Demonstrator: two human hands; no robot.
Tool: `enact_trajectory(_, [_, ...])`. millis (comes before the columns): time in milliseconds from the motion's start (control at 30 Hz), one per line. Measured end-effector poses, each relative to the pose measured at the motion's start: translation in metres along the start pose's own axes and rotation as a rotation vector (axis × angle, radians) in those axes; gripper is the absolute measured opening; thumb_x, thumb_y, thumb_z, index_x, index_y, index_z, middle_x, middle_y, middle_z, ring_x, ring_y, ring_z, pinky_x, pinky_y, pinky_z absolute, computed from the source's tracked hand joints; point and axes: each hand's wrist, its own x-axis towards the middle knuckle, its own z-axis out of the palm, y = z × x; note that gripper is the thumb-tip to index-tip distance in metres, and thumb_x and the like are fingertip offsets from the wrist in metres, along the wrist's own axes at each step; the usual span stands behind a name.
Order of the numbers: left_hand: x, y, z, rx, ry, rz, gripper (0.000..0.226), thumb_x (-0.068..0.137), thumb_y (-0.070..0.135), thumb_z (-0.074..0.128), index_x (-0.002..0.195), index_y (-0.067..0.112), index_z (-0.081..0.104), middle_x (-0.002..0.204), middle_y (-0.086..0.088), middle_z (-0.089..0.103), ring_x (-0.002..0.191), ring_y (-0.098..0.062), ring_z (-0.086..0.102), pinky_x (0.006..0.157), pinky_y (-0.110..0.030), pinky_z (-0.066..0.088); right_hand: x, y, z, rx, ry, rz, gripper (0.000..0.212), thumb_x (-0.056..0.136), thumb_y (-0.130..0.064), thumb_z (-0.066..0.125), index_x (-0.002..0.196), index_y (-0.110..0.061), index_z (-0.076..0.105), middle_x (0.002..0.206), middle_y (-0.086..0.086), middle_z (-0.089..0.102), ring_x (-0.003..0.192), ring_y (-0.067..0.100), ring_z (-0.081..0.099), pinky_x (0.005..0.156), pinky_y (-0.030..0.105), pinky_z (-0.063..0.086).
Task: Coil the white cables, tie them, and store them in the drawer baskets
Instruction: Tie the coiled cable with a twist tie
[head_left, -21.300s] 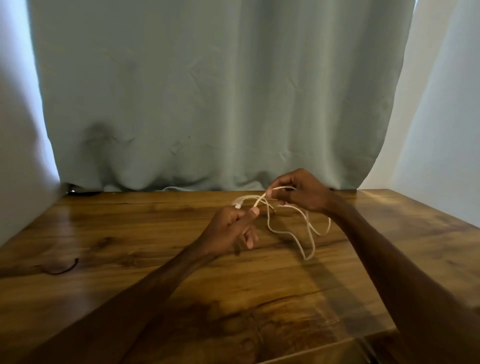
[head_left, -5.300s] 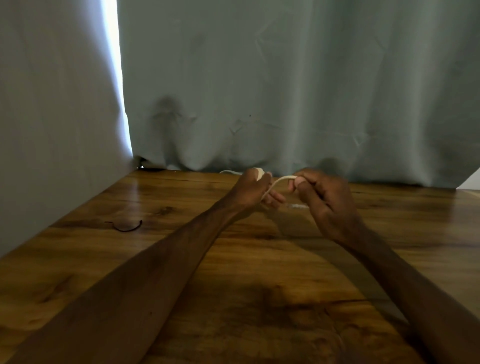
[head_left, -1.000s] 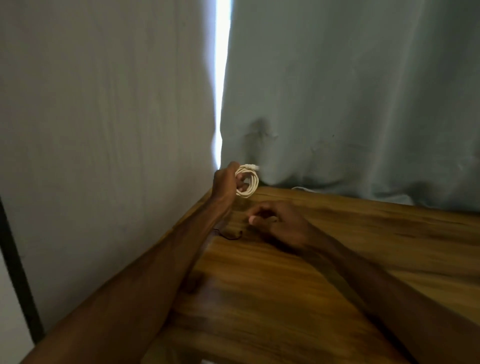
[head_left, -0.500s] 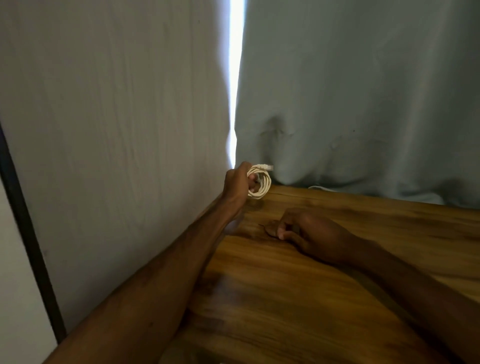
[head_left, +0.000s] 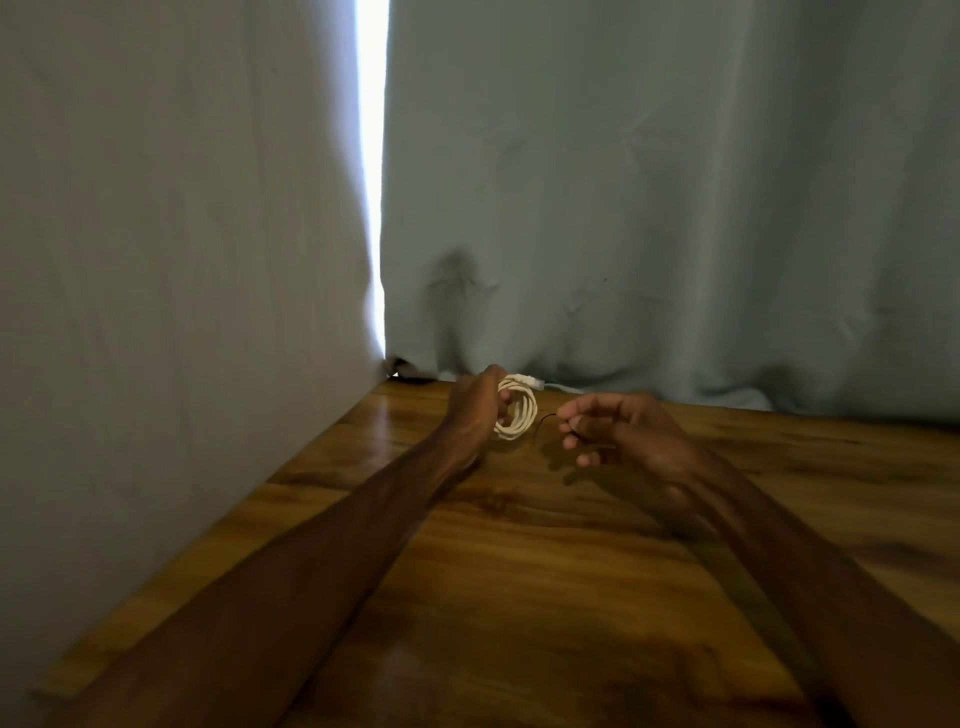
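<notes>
near the far left corner of the brown wooden worktop (head_left: 519, 571), held just above it, the left hand (head_left: 475, 408) has its fingers curled round one side of the small coil of thin white cable (head_left: 522, 415). just beside it, the right hand (head_left: 623, 434) pinches a thin dark strand (head_left: 540, 422) between thumb and forefinger; it is blurred, but is probably a wire tie. the coil looks light and soft yet springy, and likely to unwind if released. the grip should therefore span all the loops at one side while the tie wraps the free side. no drawer basket is in view.
</notes>
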Motion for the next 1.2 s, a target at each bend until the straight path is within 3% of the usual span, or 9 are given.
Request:
enact_trajectory(100, [0.003, -0.008, 0.013, -0.013, 0.002, -0.006, 0.032, 0.096, 0.023, 0.057, 0.068, 0.009, 0.065, 0.046, 0.001, 0.055, 0.046, -0.017, 0.048, 0.052, -0.027, 0.039, 0.002, 0.002, -0.010, 0.102, -0.038, 0.073, 0.023, 0.098, 0.008, 0.055, 0.111, 0.002, 0.072, 0.102, 0.017, 0.077, 0.089, 0.024, 0.077, 0.068, 0.028, 0.063])
enact_trajectory(233, [0.009, -0.015, 0.011, -0.026, -0.051, 0.009, 0.031, 0.095, 0.027, 0.056, 0.073, 0.008, 0.066, 0.065, -0.010, 0.057, 0.053, -0.021, 0.048, 0.054, -0.028, 0.039, 0.004, 0.002, -0.014, 0.022, -0.037, 0.028, 0.024, 0.091, 0.007, 0.065, 0.113, 0.001, 0.072, 0.104, 0.017, 0.078, 0.098, 0.030, 0.076, 0.077, 0.034, 0.065])
enact_trajectory(433, [0.010, -0.014, 0.003, -0.023, -0.056, 0.033, 0.034, 0.097, 0.027, 0.054, 0.070, 0.008, 0.065, 0.058, -0.007, 0.054, 0.048, -0.019, 0.045, 0.054, -0.029, 0.038, 0.005, -0.001, -0.001, -0.188, 0.047, -0.148, 0.018, 0.093, -0.003, 0.069, 0.107, -0.009, 0.078, 0.100, 0.000, 0.080, 0.086, 0.009, 0.073, 0.063, 0.025, 0.061])
enact_trajectory(600, [0.007, -0.014, 0.007, -0.039, -0.057, 0.008, 0.033, 0.097, 0.024, 0.055, 0.070, 0.007, 0.064, 0.050, -0.001, 0.051, 0.040, -0.013, 0.041, 0.050, -0.027, 0.036, 0.007, -0.008, 0.002, -0.083, 0.149, -0.223, 0.017, 0.091, 0.002, 0.067, 0.097, -0.008, 0.080, 0.107, 0.001, 0.079, 0.101, 0.012, 0.073, 0.081, 0.026, 0.059])
enact_trajectory(700, [0.007, -0.015, 0.006, -0.032, -0.060, -0.003, 0.034, 0.096, 0.025, 0.055, 0.067, 0.008, 0.062, 0.049, 0.000, 0.050, 0.038, -0.013, 0.040, 0.049, -0.026, 0.035, 0.006, -0.013, 0.003, 0.065, 0.135, -0.158, 0.019, 0.095, 0.003, 0.058, 0.101, 0.000, 0.076, 0.095, 0.013, 0.078, 0.086, 0.019, 0.071, 0.068, 0.029, 0.059])
enact_trajectory(800, [0.007, -0.016, 0.005, -0.022, -0.072, 0.005, 0.034, 0.095, 0.025, 0.055, 0.065, 0.009, 0.063, 0.049, 0.000, 0.050, 0.042, -0.015, 0.042, 0.049, -0.026, 0.036, 0.005, -0.011, 0.007, 0.049, 0.097, -0.127, 0.022, 0.098, 0.002, 0.054, 0.107, -0.001, 0.074, 0.084, 0.010, 0.073, 0.076, 0.018, 0.067, 0.060, 0.028, 0.057])
enact_trajectory(933, [0.002, -0.016, 0.006, 0.016, -0.083, 0.026, 0.034, 0.096, 0.025, 0.054, 0.067, 0.010, 0.064, 0.049, 0.001, 0.053, 0.042, -0.014, 0.046, 0.048, -0.023, 0.037, 0.001, -0.005, 0.012, -0.126, 0.000, -0.096, 0.022, 0.098, 0.000, 0.060, 0.116, -0.007, 0.071, 0.092, 0.014, 0.078, 0.066, 0.017, 0.068, 0.050, 0.026, 0.053])
enact_trajectory(1067, [-0.007, -0.012, 0.010, 0.042, -0.106, 0.080, 0.038, 0.100, 0.026, 0.050, 0.069, 0.010, 0.062, 0.049, 0.005, 0.056, 0.040, -0.008, 0.049, 0.049, -0.022, 0.038, -0.004, -0.001, 0.021, -0.123, 0.038, -0.033, 0.012, 0.095, -0.002, 0.066, 0.106, 0.003, 0.069, 0.093, 0.016, 0.079, 0.067, 0.022, 0.069, 0.046, 0.025, 0.052])
enact_trajectory(1200, [-0.015, -0.012, 0.019, 0.036, -0.075, 0.122, 0.040, 0.095, 0.037, 0.050, 0.067, 0.013, 0.068, 0.059, -0.004, 0.064, 0.061, -0.030, 0.061, 0.064, -0.045, 0.049, -0.009, -0.001, 0.027, -0.118, 0.092, 0.025, 0.010, 0.092, -0.004, 0.070, 0.101, 0.000, 0.073, 0.086, 0.023, 0.075, 0.064, 0.028, 0.065, 0.048, 0.030, 0.056])
